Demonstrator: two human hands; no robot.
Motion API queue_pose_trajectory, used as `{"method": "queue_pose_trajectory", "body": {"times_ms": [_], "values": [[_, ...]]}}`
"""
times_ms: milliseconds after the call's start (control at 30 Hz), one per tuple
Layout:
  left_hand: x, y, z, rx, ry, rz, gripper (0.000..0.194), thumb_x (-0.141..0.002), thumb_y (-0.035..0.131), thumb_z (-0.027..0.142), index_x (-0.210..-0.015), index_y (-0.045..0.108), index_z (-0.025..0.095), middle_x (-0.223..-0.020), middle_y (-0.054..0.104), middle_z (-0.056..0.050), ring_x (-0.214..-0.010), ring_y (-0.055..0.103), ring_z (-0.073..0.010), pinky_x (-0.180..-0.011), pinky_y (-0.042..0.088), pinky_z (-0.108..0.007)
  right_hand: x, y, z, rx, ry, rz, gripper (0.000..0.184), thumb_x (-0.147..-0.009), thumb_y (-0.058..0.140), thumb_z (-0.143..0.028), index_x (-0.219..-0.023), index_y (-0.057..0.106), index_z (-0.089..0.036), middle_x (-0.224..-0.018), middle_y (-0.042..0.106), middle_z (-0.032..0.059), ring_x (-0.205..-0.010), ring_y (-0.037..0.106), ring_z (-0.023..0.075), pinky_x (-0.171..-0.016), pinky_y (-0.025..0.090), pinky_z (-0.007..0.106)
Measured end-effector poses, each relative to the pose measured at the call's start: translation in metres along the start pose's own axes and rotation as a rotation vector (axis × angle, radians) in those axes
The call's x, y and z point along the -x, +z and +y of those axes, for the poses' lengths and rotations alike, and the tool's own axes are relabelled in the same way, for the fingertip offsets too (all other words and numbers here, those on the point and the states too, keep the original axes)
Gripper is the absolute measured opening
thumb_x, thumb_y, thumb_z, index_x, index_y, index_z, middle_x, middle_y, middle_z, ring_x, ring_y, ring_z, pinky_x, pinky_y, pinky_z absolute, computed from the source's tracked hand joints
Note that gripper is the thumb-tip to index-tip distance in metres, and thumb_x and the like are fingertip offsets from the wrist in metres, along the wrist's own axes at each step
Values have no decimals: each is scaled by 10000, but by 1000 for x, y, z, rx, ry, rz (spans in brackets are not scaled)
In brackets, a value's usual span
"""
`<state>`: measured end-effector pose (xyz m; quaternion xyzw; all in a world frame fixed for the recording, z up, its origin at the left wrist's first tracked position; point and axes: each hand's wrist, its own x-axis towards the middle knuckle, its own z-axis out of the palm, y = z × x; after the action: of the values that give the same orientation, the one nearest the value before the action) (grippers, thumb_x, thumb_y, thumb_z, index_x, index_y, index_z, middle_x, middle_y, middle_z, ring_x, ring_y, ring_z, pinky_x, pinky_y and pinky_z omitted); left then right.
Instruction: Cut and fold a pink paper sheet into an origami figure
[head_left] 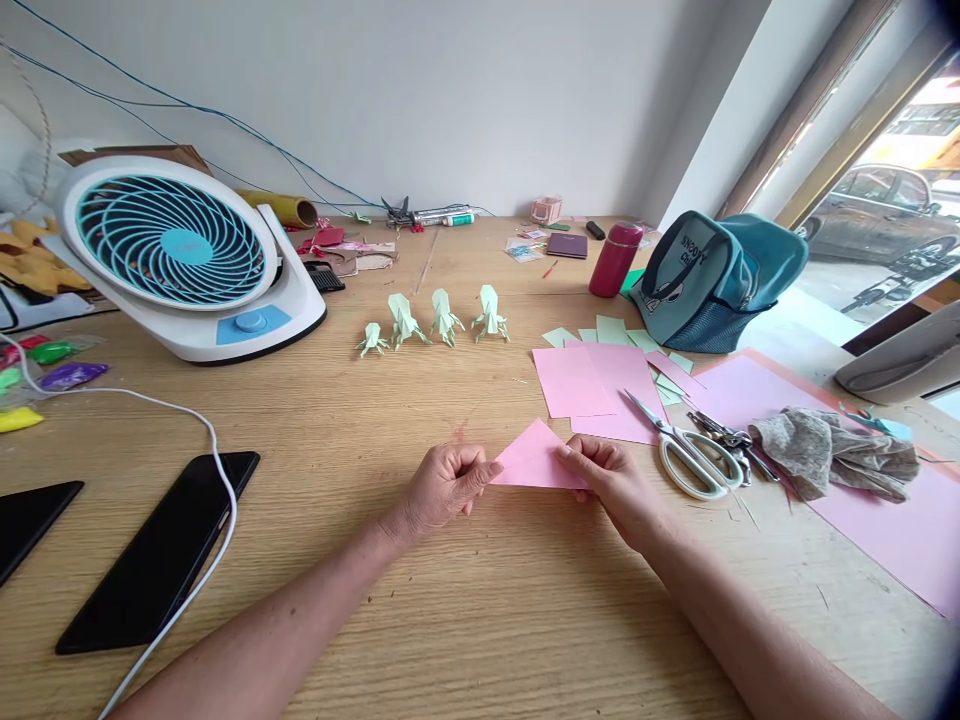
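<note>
Taking the white-handled metal scissors (666,428) as our landmark, we hold a folded pink paper piece (536,460) to their left, just above the pale wooden bench (337,620). Our left hand (448,484) pinches its left corner between thumb and curled fingers; our right hand (611,484), nearer the scissors, grips its right side, thumb on top. Crowding that right hand, flat rectangular pink paper sheets (574,385) lie left of and beyond the scissors, with small pale-green paper slips (611,330) farther beyond. Just right of the scissors we see silver metal hand tools (724,432), then a crumpled grey patterned cloth (832,450) on a large pink sheet (885,545). Beyond the scissors stand a dark-red cylindrical flask (615,262) and a teal fabric bag (679,275). Well left of them are four pale-green folded paper figures (405,320), a white-and-blue round fan (187,245), and a black flat rectangular device (157,570) crossed by a white cable (214,440).
</note>
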<state>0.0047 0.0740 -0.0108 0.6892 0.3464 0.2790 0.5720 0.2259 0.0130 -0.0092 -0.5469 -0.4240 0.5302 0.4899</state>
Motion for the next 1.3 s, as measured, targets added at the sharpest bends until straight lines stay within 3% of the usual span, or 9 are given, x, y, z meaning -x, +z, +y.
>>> {"method": "queue_pose_trajectory", "body": {"times_ms": [200, 433, 600, 667, 767, 833, 900, 1100, 1300], "values": [[0, -1, -3, 66, 14, 49, 617, -810, 599, 655, -506, 343, 184, -437, 369, 79, -325, 315, -21, -348, 237, -160, 0, 1, -6, -65, 64, -84, 411, -702, 795, -536, -802, 602, -188, -601, 519, -52, -482, 398, 76, -435, 281, 206], [0, -3, -3, 180, -99, 152, 565, -873, 495, 648, -561, 438, 180, -399, 415, 59, -328, 344, -47, -351, 234, -165, 2, -4, -4, -130, 46, -117, 475, -797, 752, -439, -1222, 618, -273, -689, 481, -51, -565, 401, 87, -464, 350, 178], [0, -2, 2, 249, 30, 108, 203, -898, 581, 380, -923, 574, 178, -744, 642, 12, -489, 471, -56, -460, 362, -162, 3, -1, -5, -277, 165, -86, 407, -732, 806, -398, -1101, 709, -258, -748, 551, -32, -554, 415, 70, -458, 383, 171], [1, 0, 4, 151, 124, 109, 210, -860, 645, 295, -1034, 617, 181, -955, 691, -46, -603, 551, -72, -513, 418, -166, 4, 1, -5, -323, 199, -95, 356, -719, 816, -387, -1032, 732, -237, -802, 598, -15, -551, 427, 62, -450, 383, 165], [5, 4, 4, 48, 287, 79, 166, -844, 685, 270, -977, 706, 173, -1139, 698, -116, -924, 662, -175, -673, 524, -221, 4, 3, -3, -343, 231, -117, 337, -710, 825, -388, -987, 736, -217, -816, 627, -3, -520, 419, 49, -432, 364, 161], [7, 7, 4, 56, 314, 61, 168, -875, 664, 311, -927, 742, 171, -1111, 723, -128, -949, 685, -200, -678, 541, -240, 5, 4, -2, -321, 241, -136, 344, -718, 821, -411, -982, 726, -212, -756, 614, -13, -494, 415, 45, -434, 352, 163], [9, 8, 4, 113, 261, 77, 243, -891, 645, 382, -933, 752, 167, -1056, 744, -128, -794, 708, -178, -582, 531, -233, 8, 4, -3, -244, 224, -189, 353, -780, 759, -483, -1002, 712, -213, -706, 606, -16, -498, 458, 62, -463, 367, 182], [9, 11, 15, 168, 78, 135, 345, -826, 683, 474, -837, 750, 136, -683, 720, -48, -466, 605, -115, -469, 489, -228, 19, 6, -20, 194, -75, -393, 490, -940, 445, -626, -977, 715, -219, -895, 646, 45, -748, 578, 173, -694, 461, 293], [8, 10, 12, 136, 94, 145, 331, -893, 593, 393, -696, 686, 144, -473, 547, 30, -416, 512, -85, -475, 418, -205, 14, 10, -8, 348, -218, -383, 477, -954, 499, -530, -633, 564, -183, -794, 545, 30, -716, 483, 160, -638, 356, 284]]}}
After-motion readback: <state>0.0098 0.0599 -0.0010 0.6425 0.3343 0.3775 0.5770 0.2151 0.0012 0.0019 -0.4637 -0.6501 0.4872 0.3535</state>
